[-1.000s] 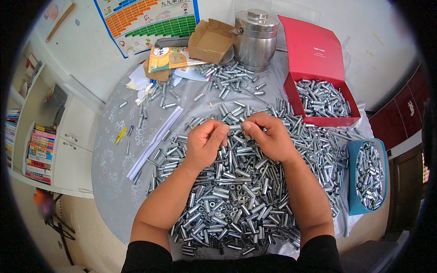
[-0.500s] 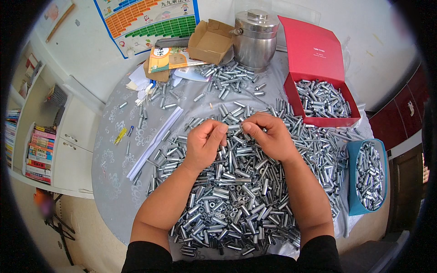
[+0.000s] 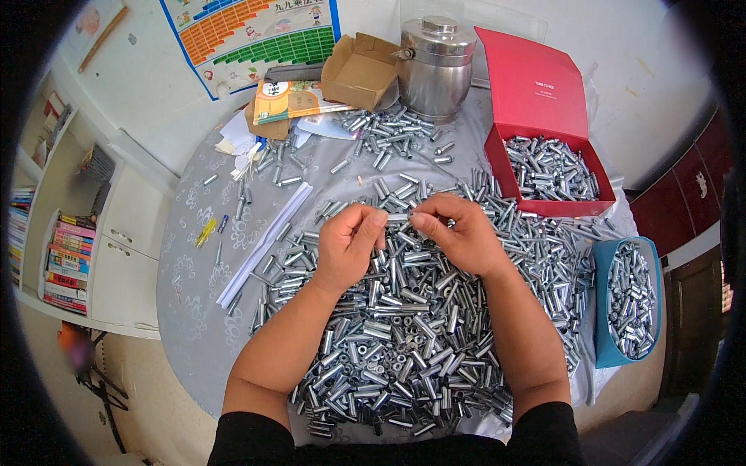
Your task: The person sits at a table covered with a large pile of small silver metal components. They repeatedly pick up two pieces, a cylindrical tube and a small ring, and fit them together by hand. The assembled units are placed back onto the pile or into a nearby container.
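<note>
Both hands meet over the middle of the bench, fingertips almost touching: the left hand is curled, thumb and forefinger closed toward the right hand, whose fingers pinch a small metal sleeve held between the two hands; the piece is mostly covered by fingers, so its exact shape is hard to make out. Directly beneath and around the hands lies the heap of metal sleeves, short silvery tubes piled loosely across the grey patterned bench and running down to its near edge, where both forearms cross it. A smaller scatter of the same tubes lies farther back. To the right, an open red box with its lid standing up is filled with sleeves; nearer the right edge a blue tray holds more, its far side bent by the lens. At the back stands a steel lidded pot, contents not visible, next to an open brown cardboard box whose inside looks bare. Left of that lie a coloured booklet and white papers. A wall chart is cut off at the top edge. Books on a shelf at far left are small and distorted.
</note>
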A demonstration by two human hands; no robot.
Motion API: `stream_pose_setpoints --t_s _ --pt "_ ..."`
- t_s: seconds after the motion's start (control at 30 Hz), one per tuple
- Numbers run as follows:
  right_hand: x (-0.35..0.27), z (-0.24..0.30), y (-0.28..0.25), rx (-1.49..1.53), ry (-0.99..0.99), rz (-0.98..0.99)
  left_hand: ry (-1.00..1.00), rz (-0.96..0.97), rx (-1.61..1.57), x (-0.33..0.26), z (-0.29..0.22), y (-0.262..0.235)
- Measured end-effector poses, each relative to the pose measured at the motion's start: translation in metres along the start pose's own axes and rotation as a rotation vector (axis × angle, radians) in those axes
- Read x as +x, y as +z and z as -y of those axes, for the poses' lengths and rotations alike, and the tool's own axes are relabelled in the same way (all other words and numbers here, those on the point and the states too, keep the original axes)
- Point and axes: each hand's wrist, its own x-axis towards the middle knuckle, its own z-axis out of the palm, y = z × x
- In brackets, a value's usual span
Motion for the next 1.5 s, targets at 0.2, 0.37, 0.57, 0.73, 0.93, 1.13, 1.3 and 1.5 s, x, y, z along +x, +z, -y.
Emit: stream_pose_setpoints --t_s 0.2,0.37,0.57,0.73,0.93,1.13,1.3,1.5 --pt "0.003 -0.012 -0.004 -0.086 -0.111 0.023 -0.001 -0.009 0.002 0.000 -0.003 0.001" --pt "0.002 -0.002 0.002 0.042 -0.114 -0.063 -0.006 -0.026 -0.009 0.001 -0.001 0.001" --pt "0.003 -0.004 0.001 -0.082 -0.209 0.006 -0.013 0.030 0.018 0.000 -0.002 0.000" --pt "0.001 0.003 0.000 0.035 -0.152 -0.109 -0.004 -0.012 -0.003 -0.001 0.003 0.000" --pt "0.001 0.000 0.000 -0.074 -0.123 -0.081 0.003 0.001 -0.034 -0.001 0.003 0.001" --pt "0.001 0.001 0.001 -0.060 -0.138 -0.027 -0.014 0.022 -0.158 -0.001 0.001 0.002" --pt "-0.001 0.004 0.004 0.014 -0.120 -0.067 -0.020 0.035 -0.157 -0.001 0.001 0.003" --pt "-0.002 0.002 0.002 0.035 -0.031 -0.039 -0.035 0.047 -0.122 -0.001 -0.006 0.001"
